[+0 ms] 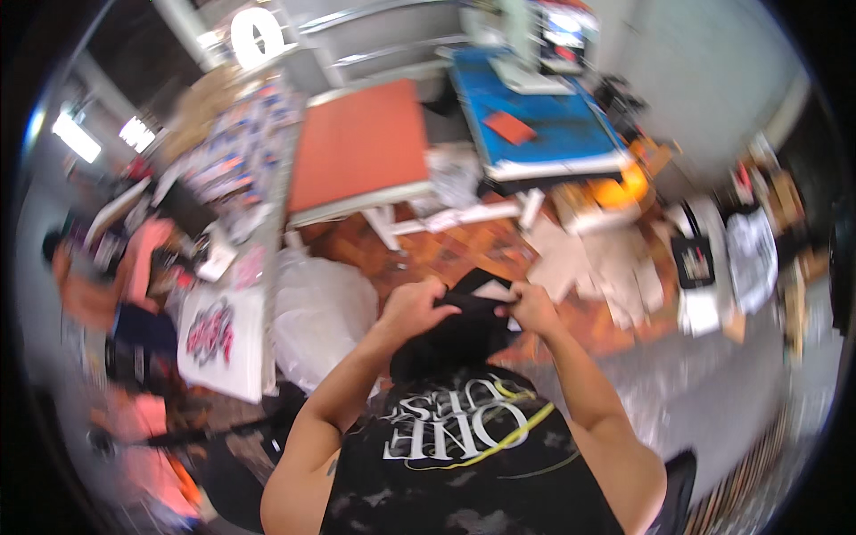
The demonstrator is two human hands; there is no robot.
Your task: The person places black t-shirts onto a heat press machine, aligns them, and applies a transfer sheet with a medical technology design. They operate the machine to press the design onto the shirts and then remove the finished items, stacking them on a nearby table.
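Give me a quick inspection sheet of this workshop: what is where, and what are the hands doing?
Surface: orange pad and blue table ahead, wooden floor below.
Job's things: black garment, its top edge pinched by both hands; a white tag shows there.
Clutter: cardboard pieces, clear plastic bag, white printed shirt.
Hands: left hand and right hand both shut on the garment.
Cables: nothing seen.
Surroundings: blurred; another person in orange at left.

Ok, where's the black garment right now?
In the head view, centre: the black garment is gripped between the left hand and right hand, above the wooden floor.
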